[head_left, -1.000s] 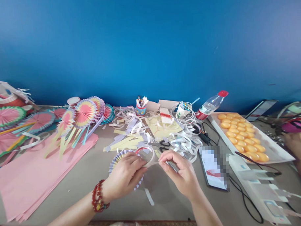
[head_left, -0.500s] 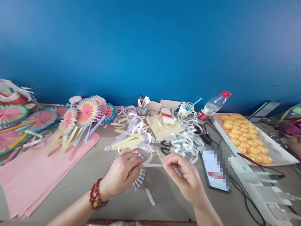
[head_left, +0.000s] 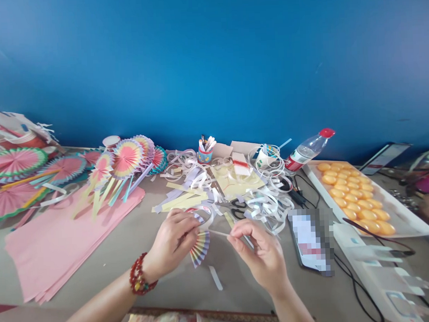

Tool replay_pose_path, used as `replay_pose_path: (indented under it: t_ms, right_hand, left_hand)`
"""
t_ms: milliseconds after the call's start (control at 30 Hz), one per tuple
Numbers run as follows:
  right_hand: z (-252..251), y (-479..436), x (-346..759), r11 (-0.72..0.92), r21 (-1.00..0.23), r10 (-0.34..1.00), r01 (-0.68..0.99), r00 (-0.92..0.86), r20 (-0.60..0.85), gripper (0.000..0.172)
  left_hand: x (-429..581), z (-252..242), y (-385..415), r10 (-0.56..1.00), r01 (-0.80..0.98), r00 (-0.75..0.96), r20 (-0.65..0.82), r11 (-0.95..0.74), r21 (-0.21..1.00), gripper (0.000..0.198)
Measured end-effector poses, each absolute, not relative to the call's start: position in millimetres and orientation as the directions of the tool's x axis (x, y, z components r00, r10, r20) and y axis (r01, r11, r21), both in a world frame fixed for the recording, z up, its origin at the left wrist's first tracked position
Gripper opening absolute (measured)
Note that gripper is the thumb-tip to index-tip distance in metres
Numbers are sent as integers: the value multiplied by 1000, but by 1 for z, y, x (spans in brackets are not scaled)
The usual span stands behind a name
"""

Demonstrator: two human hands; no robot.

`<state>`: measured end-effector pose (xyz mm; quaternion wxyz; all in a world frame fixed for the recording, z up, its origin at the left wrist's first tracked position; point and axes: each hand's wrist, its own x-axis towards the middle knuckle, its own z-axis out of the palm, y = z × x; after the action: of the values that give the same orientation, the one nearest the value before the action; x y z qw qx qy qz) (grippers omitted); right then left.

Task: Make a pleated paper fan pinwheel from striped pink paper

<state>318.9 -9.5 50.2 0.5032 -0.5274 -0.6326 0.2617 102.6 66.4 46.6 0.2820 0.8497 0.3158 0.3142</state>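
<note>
My left hand [head_left: 175,240], with a red bead bracelet at its wrist, is closed around the near side of a roll of white tape [head_left: 212,216] with red print inside its ring. A narrow strip of the tape [head_left: 219,233] runs from the roll to my right hand [head_left: 260,251], where thumb and forefinger pinch it. Below my left hand lies a pleated paper fan [head_left: 200,250] in purple and yellow, partly covered by that hand. A short white paper strip [head_left: 216,278] rests on the table just in front.
Beyond my hands are scissors [head_left: 237,211] and tangled white strips [head_left: 268,206]. Pink sheets [head_left: 76,241] and finished paper rosettes [head_left: 128,159] lie left. At right are a phone [head_left: 309,242], a power strip [head_left: 362,268], a tray of orange balls [head_left: 419,226] and a bottle [head_left: 311,150].
My right hand has come slightly closer to my left, and the tape strip between them now slants down to the right. More of the pleated fan shows. The view has shifted a little left.
</note>
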Motion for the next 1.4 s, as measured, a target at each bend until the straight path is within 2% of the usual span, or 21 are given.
replay_pose_path:
  t_ms: [200, 267, 333, 367, 400, 500, 600, 700, 800, 867, 967, 1100, 1233, 1400]
  right_hand:
    - [44, -12, 310, 397, -869, 893, 295, 93, 440, 9]
    - [41, -15, 322, 387, -890, 872, 240, 219, 438, 9]
    - [37, -19, 339, 389, -889, 792, 242, 405, 457, 9]
    - [35, -21, 346, 362, -893, 791, 267, 419, 446, 7]
    - [33, -22, 352, 332, -898, 831, 289, 361, 423, 4]
    - [26, -24, 355, 276, -883, 928, 381, 135, 348, 0]
    - [22, -24, 346, 289, -853, 928, 435, 91, 360, 5]
    - [20, -24, 338, 306, -836, 921, 455, 81, 381, 9]
    - [19, -23, 335, 311, -825, 927, 472, 43, 374, 14]
    - [18, -23, 335, 328, -803, 920, 498, 24, 391, 22]
    - [14, -25, 335, 330, -785, 918, 524, 16, 397, 35]
    - [8, -29, 334, 287, -795, 935, 534, 23, 353, 40]
    - [5, -32, 332, 271, -786, 941, 556, 19, 337, 39]
    - [7, -25, 328, 315, -795, 927, 518, 11, 374, 40]
  left_hand:
    - [88, 42, 70, 842, 385, 455, 290, -480, 788, 28]
    - [69, 36, 81, 909, 430, 295, 295, -402, 809, 30]
    - [46, 27, 93, 935, 566, 134, 328, -344, 749, 29]
    - [35, 21, 99, 921, 643, 139, 365, -364, 674, 25]
    - [26, 16, 102, 888, 705, 212, 408, -428, 566, 23]
    - [13, 0, 103, 811, 764, 480, 335, -574, 295, 23]
    - [18, -9, 94, 796, 785, 523, 305, -589, 191, 27]
    - [31, -6, 83, 773, 767, 551, 315, -618, 175, 33]
    - [50, -1, 76, 607, 590, 760, 232, -794, 146, 40]
    - [63, -1, 75, 563, 546, 810, 167, -826, 137, 61]
    - [76, -4, 80, 626, 612, 773, 100, -778, 142, 84]
    - [83, -4, 89, 641, 619, 766, 55, -758, 205, 72]
    - [85, 1, 93, 654, 599, 749, 111, -739, 310, 71]
    - [89, 5, 90, 621, 563, 758, 198, -777, 282, 76]
